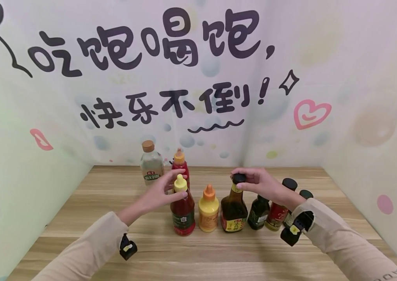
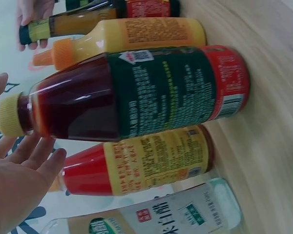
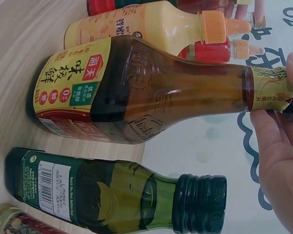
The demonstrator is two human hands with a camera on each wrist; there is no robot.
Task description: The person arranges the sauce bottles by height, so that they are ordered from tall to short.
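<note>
My left hand (image 1: 161,191) is at the yellow cap of a dark red sauce bottle (image 1: 183,214), which stands upright. In the left wrist view its fingers (image 2: 31,153) spread below the bottle's neck, and the thumb is apart from the cap. With thumb and fingers, my right hand (image 1: 258,183) pinches the neck of a brown soy sauce bottle (image 1: 233,210) just under its black cap. That bottle has a yellow and red label (image 3: 71,80) and is upright on the table. Between the two stands a yellow squeeze bottle (image 1: 208,212) with an orange nozzle.
Behind the left hand are a red squeeze bottle (image 1: 186,171) and a clear bottle (image 1: 152,166) with an orange-brown cap. Right of the soy sauce stand a small dark green bottle (image 1: 259,214), a red-labelled bottle (image 1: 276,214) and another dark-capped bottle (image 1: 305,194). The wooden table (image 1: 198,257) meets printed walls.
</note>
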